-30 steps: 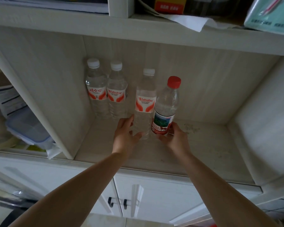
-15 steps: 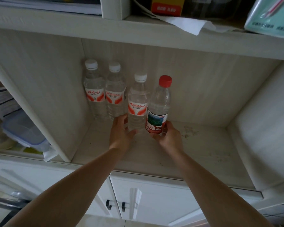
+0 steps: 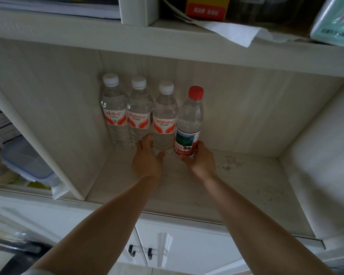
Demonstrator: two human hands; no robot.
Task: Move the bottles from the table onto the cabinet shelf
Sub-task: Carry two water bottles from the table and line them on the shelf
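Note:
Several clear water bottles stand in a row at the back left of the cabinet shelf (image 3: 236, 187). Two white-capped bottles (image 3: 115, 112) (image 3: 138, 114) stand against the back wall. My left hand (image 3: 147, 159) grips the base of a third white-capped bottle (image 3: 165, 118), which stands close beside them. My right hand (image 3: 201, 161) holds the bottom of a red-capped bottle (image 3: 190, 124) with a green and red label, right of the third. Both held bottles are upright, and the hands hide their bases.
A vertical divider (image 3: 38, 139) walls the shelf on the left; beyond it lies a lidded plastic box (image 3: 26, 163). An upper shelf (image 3: 167, 42) with paper and boxes hangs overhead. White cabinet doors with dark handles (image 3: 141, 253) are below. The shelf's right half is bare with specks.
Both hands have pushed their bottles back and left, so the third white-capped bottle and the red-capped one now stand in line with the two at the back wall.

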